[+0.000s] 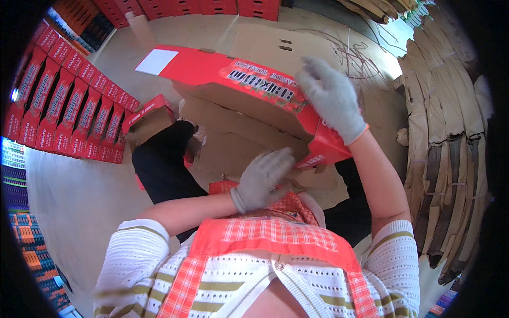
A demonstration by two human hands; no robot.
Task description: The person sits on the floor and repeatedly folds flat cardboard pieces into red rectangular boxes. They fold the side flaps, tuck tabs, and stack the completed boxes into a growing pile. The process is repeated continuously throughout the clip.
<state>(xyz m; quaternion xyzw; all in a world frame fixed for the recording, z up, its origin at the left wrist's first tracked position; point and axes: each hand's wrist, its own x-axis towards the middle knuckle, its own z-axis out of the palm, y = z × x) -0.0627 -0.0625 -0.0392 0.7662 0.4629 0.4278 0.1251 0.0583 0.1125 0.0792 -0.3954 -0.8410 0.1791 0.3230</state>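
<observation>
A red cardboard carton (207,71), brown on its inner faces, is held tilted in front of my lap. Its far wall stands up, and its right end is folded in at the corner. My right hand (334,98), in a grey work glove, grips that far right corner, fingers bent over the top edge. My left hand (263,179), gloved alike, has its fingers stretched out beside the carton's near right end. Nothing shows in its palm, and slight motion blurs it. Whether its fingertips touch the cardboard, I cannot tell.
Stacked red cartons (69,100) stand at the left, with another open red carton (151,119) by my leg. Flat brown cardboard (313,53) lies on the floor beyond. Bundled cardboard sheets (440,132) are piled at the right. More red boxes (212,6) line the far side.
</observation>
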